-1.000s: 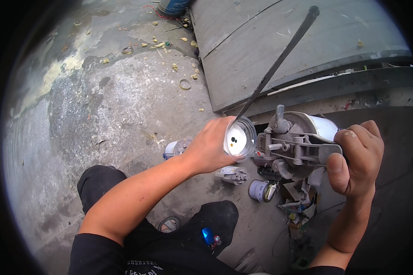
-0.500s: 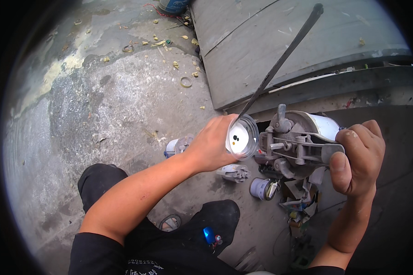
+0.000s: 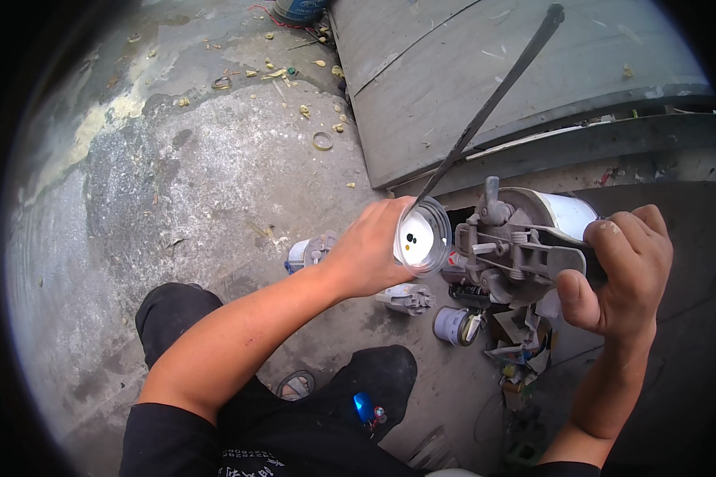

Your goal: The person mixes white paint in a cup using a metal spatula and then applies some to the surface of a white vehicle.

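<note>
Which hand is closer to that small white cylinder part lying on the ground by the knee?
Left. The left hand holds the clear cup just right of the white cylinder part; the right hand grips the grey pump assembly farther right.

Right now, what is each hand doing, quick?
Left hand: closed around a clear round cup.
Right hand: closed on a grey mechanical assembly.

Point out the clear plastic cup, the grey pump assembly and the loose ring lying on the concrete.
clear plastic cup (image 3: 422, 236), head view, on its white bottom.
grey pump assembly (image 3: 507, 253), head view, on its ribbed top bracket.
loose ring (image 3: 322, 141), head view, on its rim.
</note>
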`<act>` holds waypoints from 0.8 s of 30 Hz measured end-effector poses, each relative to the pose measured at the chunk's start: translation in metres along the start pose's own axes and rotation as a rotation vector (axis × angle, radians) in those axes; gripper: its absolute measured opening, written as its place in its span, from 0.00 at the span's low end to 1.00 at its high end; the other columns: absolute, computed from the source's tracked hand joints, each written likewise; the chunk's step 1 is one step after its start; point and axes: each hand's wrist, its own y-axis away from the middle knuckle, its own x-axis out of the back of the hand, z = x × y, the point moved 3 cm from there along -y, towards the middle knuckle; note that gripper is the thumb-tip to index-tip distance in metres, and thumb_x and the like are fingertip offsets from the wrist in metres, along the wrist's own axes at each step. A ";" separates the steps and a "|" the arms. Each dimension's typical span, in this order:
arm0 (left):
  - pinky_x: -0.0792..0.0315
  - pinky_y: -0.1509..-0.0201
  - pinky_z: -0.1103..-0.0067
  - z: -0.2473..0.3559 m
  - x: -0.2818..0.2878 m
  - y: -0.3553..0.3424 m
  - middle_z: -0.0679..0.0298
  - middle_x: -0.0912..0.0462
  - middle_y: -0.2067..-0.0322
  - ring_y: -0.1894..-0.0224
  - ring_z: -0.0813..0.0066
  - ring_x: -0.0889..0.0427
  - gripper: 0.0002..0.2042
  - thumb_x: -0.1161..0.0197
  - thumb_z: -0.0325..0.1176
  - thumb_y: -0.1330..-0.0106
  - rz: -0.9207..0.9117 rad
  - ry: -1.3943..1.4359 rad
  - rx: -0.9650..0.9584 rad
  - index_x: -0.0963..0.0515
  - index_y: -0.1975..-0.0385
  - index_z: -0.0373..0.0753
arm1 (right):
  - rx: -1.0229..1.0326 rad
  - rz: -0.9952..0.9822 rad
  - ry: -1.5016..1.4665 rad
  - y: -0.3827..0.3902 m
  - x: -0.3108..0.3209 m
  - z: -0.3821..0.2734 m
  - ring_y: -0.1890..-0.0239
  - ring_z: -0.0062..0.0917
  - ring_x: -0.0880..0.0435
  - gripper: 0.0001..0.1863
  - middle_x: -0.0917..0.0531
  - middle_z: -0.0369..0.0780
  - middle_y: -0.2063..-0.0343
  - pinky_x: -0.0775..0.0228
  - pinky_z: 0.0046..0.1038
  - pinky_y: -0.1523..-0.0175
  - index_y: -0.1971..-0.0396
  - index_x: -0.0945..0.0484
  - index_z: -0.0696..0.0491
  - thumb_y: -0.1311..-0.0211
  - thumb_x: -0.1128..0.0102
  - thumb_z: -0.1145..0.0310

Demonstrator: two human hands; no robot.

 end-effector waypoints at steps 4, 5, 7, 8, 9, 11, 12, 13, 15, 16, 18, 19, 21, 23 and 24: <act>0.32 0.43 0.63 0.000 -0.001 0.001 0.45 0.28 0.52 0.48 0.46 0.28 0.41 0.24 0.38 0.54 0.031 0.026 -0.035 0.38 0.41 0.32 | -0.007 0.050 -0.034 0.001 -0.001 0.003 0.86 0.29 0.40 0.21 0.39 0.36 0.88 0.49 0.30 0.74 0.85 0.31 0.54 0.46 0.44 0.51; 0.32 0.43 0.63 0.000 -0.001 0.001 0.45 0.28 0.52 0.48 0.46 0.28 0.40 0.24 0.38 0.54 0.033 0.028 -0.035 0.38 0.41 0.32 | -0.013 0.044 -0.043 0.001 0.000 0.004 0.86 0.30 0.40 0.20 0.39 0.37 0.88 0.49 0.30 0.74 0.85 0.30 0.54 0.46 0.45 0.52; 0.32 0.43 0.63 0.000 -0.001 0.001 0.45 0.28 0.52 0.48 0.46 0.28 0.40 0.24 0.38 0.54 0.036 0.027 -0.039 0.38 0.41 0.32 | -0.007 0.051 -0.055 0.000 -0.001 0.004 0.86 0.30 0.40 0.19 0.38 0.37 0.88 0.49 0.30 0.74 0.84 0.30 0.54 0.46 0.45 0.53; 0.32 0.43 0.63 0.000 -0.001 0.001 0.45 0.28 0.52 0.48 0.45 0.28 0.41 0.24 0.37 0.54 0.038 0.027 -0.041 0.38 0.41 0.32 | -0.004 0.054 -0.062 -0.001 -0.001 0.004 0.86 0.30 0.40 0.19 0.38 0.37 0.88 0.49 0.30 0.74 0.84 0.29 0.54 0.46 0.45 0.53; 0.32 0.42 0.64 -0.001 -0.001 0.000 0.46 0.27 0.51 0.47 0.47 0.28 0.40 0.25 0.41 0.53 0.021 0.021 -0.024 0.38 0.41 0.32 | -0.004 0.057 -0.066 -0.001 -0.001 0.004 0.86 0.30 0.40 0.19 0.38 0.37 0.88 0.49 0.30 0.74 0.84 0.29 0.54 0.45 0.45 0.53; 0.32 0.41 0.65 -0.003 -0.001 -0.001 0.48 0.26 0.48 0.44 0.50 0.27 0.40 0.25 0.48 0.50 -0.013 0.008 0.008 0.36 0.41 0.33 | -0.003 0.063 -0.076 0.000 -0.001 0.005 0.86 0.30 0.39 0.19 0.37 0.37 0.88 0.49 0.30 0.74 0.83 0.28 0.54 0.45 0.45 0.53; 0.32 0.40 0.65 -0.002 0.000 0.000 0.48 0.26 0.48 0.44 0.50 0.27 0.40 0.25 0.48 0.50 -0.005 0.007 0.014 0.36 0.41 0.33 | -0.001 0.062 -0.074 0.000 -0.001 0.005 0.86 0.30 0.39 0.19 0.37 0.37 0.88 0.49 0.30 0.74 0.83 0.28 0.54 0.45 0.45 0.53; 0.32 0.40 0.65 -0.001 0.000 0.000 0.48 0.26 0.49 0.44 0.50 0.27 0.40 0.25 0.48 0.50 0.003 0.006 0.021 0.36 0.41 0.33 | 0.001 0.060 -0.072 0.000 -0.001 0.005 0.86 0.30 0.39 0.19 0.37 0.37 0.88 0.49 0.30 0.74 0.83 0.28 0.54 0.45 0.45 0.53; 0.32 0.41 0.65 -0.001 0.000 0.001 0.48 0.26 0.49 0.44 0.50 0.27 0.41 0.25 0.48 0.50 0.006 0.005 0.023 0.36 0.41 0.33 | 0.005 0.061 -0.071 0.000 -0.001 0.005 0.86 0.30 0.39 0.19 0.37 0.37 0.88 0.49 0.30 0.74 0.83 0.28 0.54 0.45 0.45 0.54; 0.31 0.41 0.65 -0.001 0.000 0.000 0.48 0.26 0.49 0.44 0.50 0.27 0.41 0.25 0.48 0.50 0.001 0.004 0.020 0.36 0.41 0.33 | 0.008 0.063 -0.071 0.000 -0.001 0.005 0.86 0.30 0.39 0.19 0.37 0.37 0.88 0.48 0.30 0.74 0.83 0.28 0.55 0.45 0.45 0.54; 0.31 0.41 0.65 -0.002 -0.001 -0.001 0.48 0.26 0.49 0.45 0.50 0.27 0.41 0.25 0.48 0.50 0.004 0.001 0.004 0.36 0.41 0.32 | 0.013 0.068 -0.076 -0.001 -0.002 0.006 0.86 0.30 0.39 0.19 0.37 0.37 0.88 0.48 0.30 0.74 0.83 0.28 0.55 0.45 0.45 0.54; 0.31 0.41 0.65 -0.002 -0.001 -0.001 0.48 0.26 0.49 0.45 0.50 0.27 0.40 0.25 0.47 0.50 0.011 -0.003 -0.007 0.36 0.41 0.32 | 0.016 0.070 -0.079 -0.001 -0.002 0.006 0.86 0.30 0.39 0.19 0.37 0.37 0.88 0.48 0.30 0.74 0.83 0.28 0.55 0.45 0.46 0.54; 0.31 0.42 0.65 -0.003 -0.002 -0.002 0.48 0.26 0.49 0.45 0.50 0.26 0.40 0.25 0.47 0.51 0.017 -0.009 -0.020 0.36 0.42 0.33 | 0.024 0.062 -0.063 -0.001 -0.002 0.005 0.86 0.29 0.39 0.21 0.38 0.36 0.88 0.49 0.30 0.74 0.84 0.28 0.54 0.44 0.45 0.51; 0.31 0.42 0.64 -0.004 -0.004 -0.002 0.48 0.26 0.49 0.45 0.50 0.26 0.39 0.25 0.47 0.51 0.013 -0.014 -0.021 0.35 0.42 0.33 | 0.032 0.039 -0.023 -0.002 0.000 0.003 0.87 0.28 0.39 0.26 0.38 0.35 0.89 0.49 0.30 0.74 0.85 0.29 0.54 0.44 0.42 0.45; 0.31 0.42 0.64 -0.004 -0.003 -0.002 0.49 0.26 0.49 0.45 0.50 0.26 0.39 0.25 0.47 0.51 0.012 -0.008 -0.012 0.35 0.42 0.33 | 0.051 0.009 0.003 -0.004 0.000 0.000 0.86 0.28 0.39 0.28 0.38 0.36 0.88 0.49 0.30 0.74 0.85 0.30 0.55 0.45 0.43 0.42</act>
